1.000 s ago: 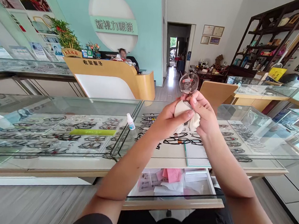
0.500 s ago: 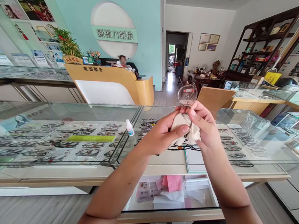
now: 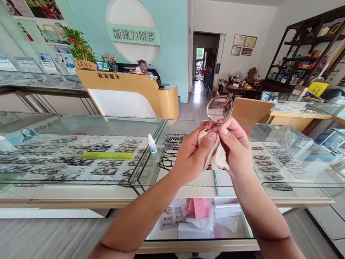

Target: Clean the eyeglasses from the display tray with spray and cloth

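In front of me a pair of glasses point(image 3: 219, 110) is held up on end, one round lens rising above my fingers. A pale cloth point(image 3: 220, 158) wraps the lower lens and hangs between the hands. My left hand point(image 3: 196, 149) is closed on the cloth, its thumb pressing it over the lens. With thumb and fingers, my right hand point(image 3: 234, 145) pinches the glasses near the bridge. The lower lens is mostly hidden by cloth and fingers. A small white spray bottle point(image 3: 152, 144) stands on the glass counter to the left.
Glass display cases point(image 3: 106, 129) with many spectacle frames run across the front. An open-topped drawer section below holds pink paper slips point(image 3: 200, 207) and clear bags. Behind are a wooden cashier desk point(image 3: 169, 101), where a person point(image 3: 143, 67) sits, and a dark shelf point(image 3: 303, 52).
My left thumb has slid up over the cloth toward the bridge, and the cloth is folded more closely over the lower lens. The view has shifted slightly.
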`<state>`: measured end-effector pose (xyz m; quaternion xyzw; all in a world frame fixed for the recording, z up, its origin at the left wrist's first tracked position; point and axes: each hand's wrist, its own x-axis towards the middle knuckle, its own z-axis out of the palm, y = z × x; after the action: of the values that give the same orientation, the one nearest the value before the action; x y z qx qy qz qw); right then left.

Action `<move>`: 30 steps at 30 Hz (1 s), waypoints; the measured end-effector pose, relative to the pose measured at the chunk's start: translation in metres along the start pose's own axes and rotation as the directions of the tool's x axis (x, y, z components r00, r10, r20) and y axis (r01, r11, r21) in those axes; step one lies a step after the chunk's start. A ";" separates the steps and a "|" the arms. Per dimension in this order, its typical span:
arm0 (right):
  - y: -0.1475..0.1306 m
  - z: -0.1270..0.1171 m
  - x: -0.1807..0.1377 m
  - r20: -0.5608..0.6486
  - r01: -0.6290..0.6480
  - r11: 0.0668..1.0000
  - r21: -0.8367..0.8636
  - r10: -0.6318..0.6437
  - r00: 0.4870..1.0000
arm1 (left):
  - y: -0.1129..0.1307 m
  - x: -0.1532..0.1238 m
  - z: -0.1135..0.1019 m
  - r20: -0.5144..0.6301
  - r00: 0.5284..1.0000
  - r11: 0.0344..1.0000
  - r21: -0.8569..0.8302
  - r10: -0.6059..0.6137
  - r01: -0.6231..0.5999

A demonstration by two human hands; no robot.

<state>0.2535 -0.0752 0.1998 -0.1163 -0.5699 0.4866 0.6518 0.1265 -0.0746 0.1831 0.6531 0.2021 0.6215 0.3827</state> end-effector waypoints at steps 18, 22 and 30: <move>0.000 0.006 0.002 -0.120 -0.094 0.995 0.024 0.097 0.988 | -0.008 0.002 -0.007 0.054 0.996 0.985 0.153 0.067 -0.075; 0.008 0.006 0.002 -0.081 -0.115 0.993 0.000 0.114 0.990 | -0.017 0.002 -0.003 -0.120 0.991 0.987 0.158 0.063 -0.044; 0.001 -0.013 0.007 -0.057 -0.157 0.987 0.032 0.158 0.986 | 0.003 0.011 -0.024 0.197 0.971 0.989 0.081 -0.137 0.123</move>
<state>0.2630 -0.0647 0.1993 -0.1665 -0.5328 0.5407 0.6293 0.1045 -0.0631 0.1911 0.7110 0.2257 0.5183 0.4183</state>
